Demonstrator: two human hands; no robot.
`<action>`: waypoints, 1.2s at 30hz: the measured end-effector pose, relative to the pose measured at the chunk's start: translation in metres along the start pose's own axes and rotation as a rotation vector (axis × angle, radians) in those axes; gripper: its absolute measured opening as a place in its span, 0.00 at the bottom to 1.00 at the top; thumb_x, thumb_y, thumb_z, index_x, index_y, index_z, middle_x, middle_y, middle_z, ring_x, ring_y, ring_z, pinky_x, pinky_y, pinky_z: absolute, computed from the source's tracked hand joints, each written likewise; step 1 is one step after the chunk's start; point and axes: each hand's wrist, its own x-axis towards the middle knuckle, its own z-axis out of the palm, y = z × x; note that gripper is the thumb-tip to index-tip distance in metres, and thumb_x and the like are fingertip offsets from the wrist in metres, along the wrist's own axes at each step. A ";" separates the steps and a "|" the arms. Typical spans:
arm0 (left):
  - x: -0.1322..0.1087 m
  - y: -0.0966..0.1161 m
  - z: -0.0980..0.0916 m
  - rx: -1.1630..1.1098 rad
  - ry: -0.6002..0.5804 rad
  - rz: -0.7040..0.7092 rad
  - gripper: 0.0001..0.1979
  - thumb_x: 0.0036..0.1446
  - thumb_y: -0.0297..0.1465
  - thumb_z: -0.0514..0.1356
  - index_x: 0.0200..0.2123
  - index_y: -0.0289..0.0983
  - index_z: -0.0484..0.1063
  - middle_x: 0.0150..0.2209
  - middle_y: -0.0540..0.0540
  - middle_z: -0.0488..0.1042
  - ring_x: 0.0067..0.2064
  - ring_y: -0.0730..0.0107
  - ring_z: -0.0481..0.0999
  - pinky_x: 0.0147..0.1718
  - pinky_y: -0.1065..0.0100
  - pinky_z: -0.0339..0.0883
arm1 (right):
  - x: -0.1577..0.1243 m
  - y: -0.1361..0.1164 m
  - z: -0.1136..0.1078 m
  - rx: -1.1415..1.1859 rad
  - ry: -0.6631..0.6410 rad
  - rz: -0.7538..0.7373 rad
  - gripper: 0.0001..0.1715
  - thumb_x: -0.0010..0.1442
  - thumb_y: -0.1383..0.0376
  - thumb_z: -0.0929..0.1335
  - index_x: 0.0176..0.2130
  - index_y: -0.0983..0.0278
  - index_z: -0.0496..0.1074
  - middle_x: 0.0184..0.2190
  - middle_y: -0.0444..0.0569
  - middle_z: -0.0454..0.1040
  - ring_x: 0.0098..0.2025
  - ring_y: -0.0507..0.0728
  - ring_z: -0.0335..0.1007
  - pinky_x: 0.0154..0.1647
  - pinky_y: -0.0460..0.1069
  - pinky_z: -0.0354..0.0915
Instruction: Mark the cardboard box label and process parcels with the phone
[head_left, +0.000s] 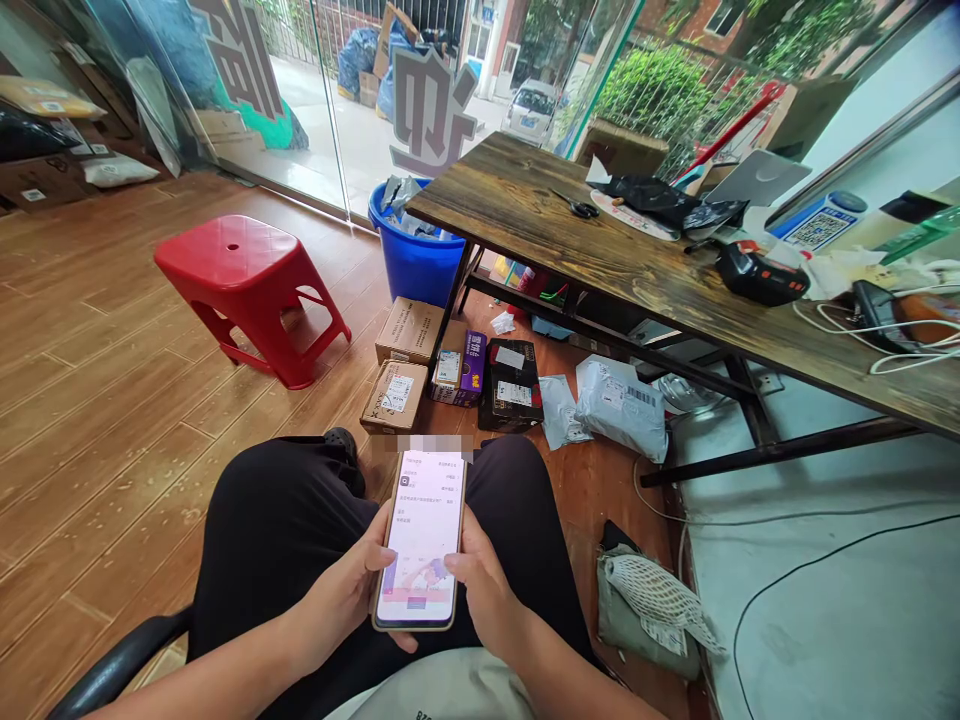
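Note:
I sit with black trousers on, and a smartphone with a lit pink-white screen rests upright above my lap. My left hand wraps round its left edge and bottom, fingers closed on it. My right hand grips the right edge, thumb lying on the lower screen. Both hands hold the phone between my knees.
Several cardboard boxes and grey mail bags lie on the wooden floor ahead. A red plastic stool stands left, a blue bin by the dark wooden table, which carries scissors, a scanner and cables. A chair armrest sits lower left.

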 end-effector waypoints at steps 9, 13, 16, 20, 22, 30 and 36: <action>-0.003 0.010 0.010 0.042 0.035 -0.023 0.47 0.47 0.44 0.60 0.66 0.49 0.38 0.55 0.40 0.67 0.36 0.61 0.75 0.24 0.62 0.77 | -0.002 -0.005 -0.005 -0.146 -0.158 -0.027 0.37 0.50 0.59 0.71 0.56 0.60 0.56 0.47 0.53 0.70 0.45 0.60 0.69 0.48 0.59 0.67; -0.003 0.009 0.010 0.029 0.025 -0.021 0.43 0.48 0.43 0.59 0.65 0.48 0.44 0.53 0.40 0.69 0.38 0.56 0.76 0.24 0.63 0.77 | -0.001 -0.002 -0.004 -0.131 -0.161 -0.038 0.40 0.50 0.57 0.72 0.57 0.61 0.54 0.48 0.54 0.68 0.45 0.60 0.68 0.48 0.59 0.66; -0.003 0.009 0.010 0.019 0.006 -0.012 0.38 0.49 0.43 0.59 0.63 0.47 0.50 0.51 0.42 0.72 0.38 0.56 0.77 0.23 0.65 0.77 | -0.001 0.000 -0.004 -0.106 -0.163 -0.025 0.41 0.50 0.57 0.72 0.58 0.60 0.54 0.47 0.53 0.68 0.44 0.59 0.68 0.46 0.58 0.67; -0.002 0.007 0.007 -0.008 -0.001 -0.002 0.36 0.51 0.42 0.59 0.62 0.49 0.52 0.51 0.44 0.72 0.38 0.57 0.78 0.23 0.65 0.77 | -0.002 0.002 -0.006 -0.136 -0.145 -0.024 0.39 0.50 0.57 0.72 0.57 0.61 0.55 0.47 0.53 0.68 0.44 0.60 0.68 0.47 0.59 0.67; -0.001 0.004 0.005 -0.029 -0.002 0.001 0.37 0.51 0.41 0.59 0.64 0.51 0.49 0.51 0.44 0.72 0.36 0.60 0.77 0.23 0.65 0.77 | -0.002 0.002 -0.006 -0.163 -0.136 -0.024 0.38 0.51 0.57 0.72 0.56 0.61 0.56 0.47 0.54 0.69 0.45 0.61 0.69 0.47 0.60 0.67; 0.004 -0.003 0.000 -0.052 -0.031 0.029 0.42 0.49 0.42 0.59 0.66 0.52 0.45 0.55 0.43 0.70 0.41 0.55 0.77 0.20 0.67 0.76 | -0.001 -0.001 -0.004 -0.128 -0.179 -0.027 0.42 0.53 0.54 0.71 0.60 0.60 0.51 0.49 0.54 0.69 0.47 0.60 0.68 0.49 0.58 0.66; 0.002 0.001 0.004 -0.020 -0.011 0.036 0.39 0.52 0.38 0.57 0.66 0.51 0.45 0.54 0.43 0.70 0.38 0.60 0.77 0.24 0.65 0.77 | 0.000 -0.001 -0.002 -0.134 -0.171 -0.061 0.41 0.54 0.52 0.71 0.59 0.60 0.52 0.49 0.54 0.70 0.47 0.60 0.70 0.49 0.58 0.67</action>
